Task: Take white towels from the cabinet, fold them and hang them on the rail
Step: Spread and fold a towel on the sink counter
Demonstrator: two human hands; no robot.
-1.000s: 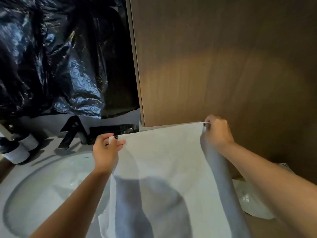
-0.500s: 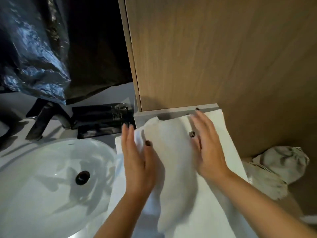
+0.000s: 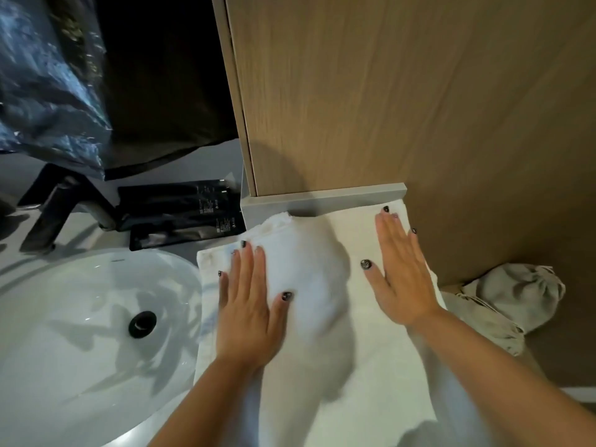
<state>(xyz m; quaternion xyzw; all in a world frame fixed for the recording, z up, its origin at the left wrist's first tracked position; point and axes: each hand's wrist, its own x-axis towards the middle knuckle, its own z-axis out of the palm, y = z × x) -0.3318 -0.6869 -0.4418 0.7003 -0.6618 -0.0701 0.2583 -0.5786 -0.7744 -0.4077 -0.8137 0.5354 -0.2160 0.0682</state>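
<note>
Towel (image 3: 371,366): we find one white towel spread on the counter right of the sink, its near end running out of view at the bottom, its far edge against the grey ledge under the cabinet.
Left hand (image 3: 248,304): flat, palm down on the towel's left part, fingers straight and close together; it grips nothing.
Right hand (image 3: 400,272): flat, palm down near the towel's far right corner, fingers extended and slightly spread; it pins the cloth and holds nothing.
Fold: a raised, rumpled ridge lies between the two hands; we judge the fold unfinished.
Handling: we judge the towel soft, light and limp; it will sag and bunch. Best taken by pinching two corners or a folded edge.
Sink (image 3: 80,333): white basin left of the towel, touching its left edge; a wet rim could dampen the cloth.
Grey cloth bag (image 3: 516,295): crumpled, right of the towel.
Black packets (image 3: 183,214): far left, by the tap (image 3: 64,211).
Cabinet (image 3: 387,91): wooden, far, door shut.
Rail: not in view.
</note>
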